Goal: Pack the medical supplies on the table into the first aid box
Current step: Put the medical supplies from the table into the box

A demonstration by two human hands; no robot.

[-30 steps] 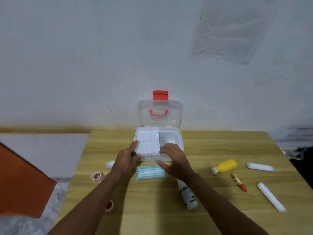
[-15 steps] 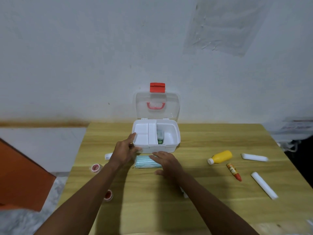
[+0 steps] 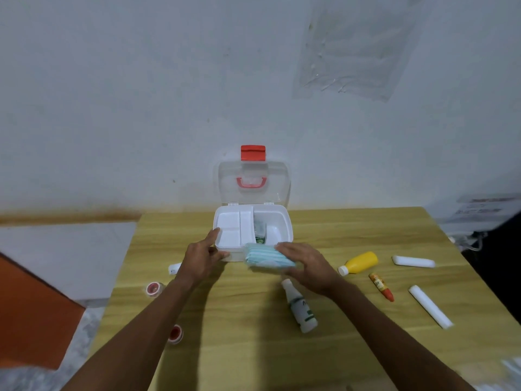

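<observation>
The white first aid box (image 3: 277, 221) stands open at the table's far middle, its clear lid with a red latch upright against the wall. A white inner tray fills its left half; a small green-labelled item lies in the right half. My left hand (image 3: 201, 256) grips the box's front left corner. My right hand (image 3: 306, 262) holds a light blue pack of face masks (image 3: 263, 256), lifted at the box's front edge. On the table lie a white spray bottle (image 3: 300, 307), a yellow bottle (image 3: 359, 262), an orange tube (image 3: 380, 286) and two white rolls (image 3: 413, 261) (image 3: 430, 310).
Two small red-topped tape rolls (image 3: 153, 289) (image 3: 175, 333) sit near the table's left edge, with a small white item (image 3: 174, 268) behind my left wrist. An orange panel (image 3: 33, 314) stands on the floor at left. The wall is right behind the box.
My right hand has closed on the blue mask pack and raised it off the table toward the box's front edge. The left hand stays on the box.
</observation>
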